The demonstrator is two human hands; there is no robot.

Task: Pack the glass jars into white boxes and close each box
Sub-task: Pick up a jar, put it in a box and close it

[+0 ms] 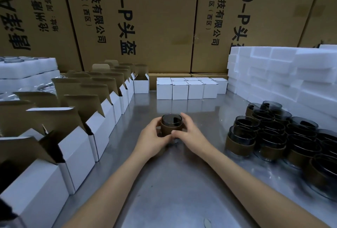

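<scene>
Head view. Jar (171, 124): dark glass, brown sleeve round its lower half, upright at mid worktop (175, 182). Left hand (152, 137): grip curled round the jar's left side. Right hand (189, 133): grip curled round the jar's right side, thumb on the sleeve. Open boxes (76, 147): white, flaps up, in a row left of the jar. Closed boxes (187, 88): behind the jar. Sleeved jars (277, 136): stacked right of the jar. Foam blocks (284, 71): behind that stack.
</scene>
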